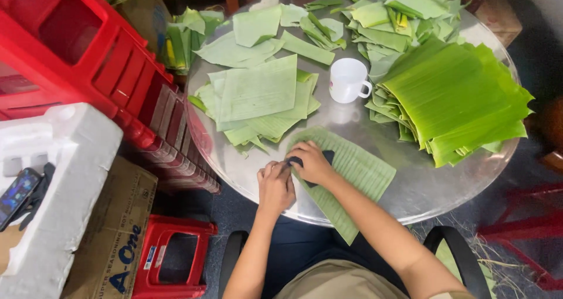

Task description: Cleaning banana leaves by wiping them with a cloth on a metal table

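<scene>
Round metal table (422, 187) fills the view, heaped with cut banana leaves: a big stack (457, 99) to the right, a paler pile (258, 96) to the left, a white mug (347, 79) between them. Up front, one leaf (358, 173) lies flat at the near edge. The right hand (314, 163) presses down on a dark cloth (325, 157), fingers curled over it, right on the leaf. The left hand (275, 184), loosely closed with nothing clearly in it, pins the leaf's near end. It looks like the wiping step; the next stroke calls for a firm hold while the cloth sweeps along the ribs.
</scene>
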